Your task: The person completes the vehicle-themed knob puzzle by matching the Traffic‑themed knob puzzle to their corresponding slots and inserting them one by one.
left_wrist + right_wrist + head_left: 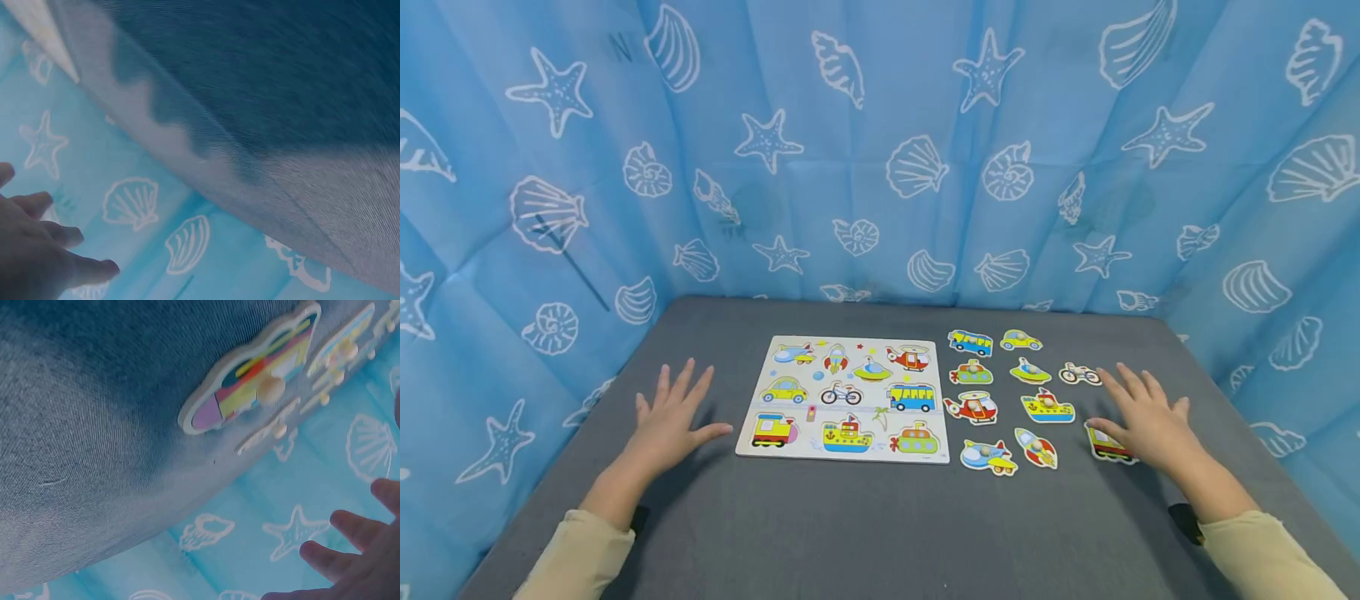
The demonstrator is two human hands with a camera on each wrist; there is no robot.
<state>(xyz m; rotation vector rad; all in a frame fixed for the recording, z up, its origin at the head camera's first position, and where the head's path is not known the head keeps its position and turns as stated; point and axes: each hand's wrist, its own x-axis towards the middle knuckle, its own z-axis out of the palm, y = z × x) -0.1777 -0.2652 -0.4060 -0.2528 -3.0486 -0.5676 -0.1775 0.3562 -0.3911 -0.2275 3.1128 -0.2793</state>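
Fingers spread, my left hand [668,423] hovers left of a white puzzle board [850,462] printed with vehicles, holding nothing. My right hand [1153,423], also spread and holding nothing, is over the right side of the table, partly covering the train piece [1108,448]. In the right wrist view that train piece [250,381] shows a round wooden knob. Beside the board lie a bus piece [970,342], a helicopter piece [973,407], an airplane piece [988,457], a rocket piece [1036,448], a boat piece [1047,407] and a bicycle piece [1080,374].
A yellow car piece [1021,339], a submarine piece [972,372] and a flying saucer piece [1029,372] lie among the others. The grey table [880,525] meets a blue curtain [865,200] with white shells and starfish at its back and sides.
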